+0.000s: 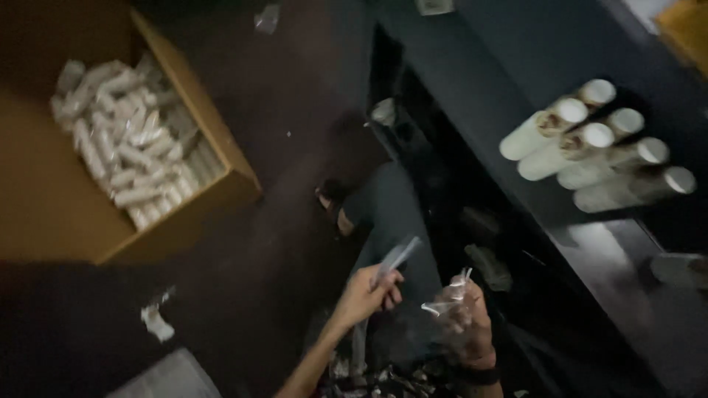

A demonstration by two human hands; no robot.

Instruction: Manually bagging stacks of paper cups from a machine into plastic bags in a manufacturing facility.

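While the view is dark and smeared by motion, the two hands still read clearly enough near the bottom edge.

Left hand (366, 295): fingers curled shut around the lower end of a thin clear plastic sleeve (397, 258), which rises up and to the right from the fingertips, tilted.

Right hand (466, 324): fingers bent round a crumpled clear plastic bag (446, 293); the bag sticks out past the fingertips toward the left hand, close to it but apart. A dark band sits at the wrist.

Between the fingers: a narrow gap, with the bag's loose edge pointing into it.

Below the fingers: a heap of small pale scraps (383, 379) by the forearms, possibly more wrappers; too blurred to tell.

Above the left fingers: a leg in dark trousers (391, 206) with a foot (332, 199) on the dark floor (295, 147).

Right of the right fingers, well apart: a dark shelf (516, 88) with a stack of white tubes (590, 147) lying on their sides, round ends facing up-right.

Far left of the fingers: an open cardboard box (221, 158) holding many small white wrapped rolls (125, 140) piled together.

Left of the left forearm: a white crumpled scrap (156, 320) on the floor, and a pale flat thing (173, 377) at the bottom edge.
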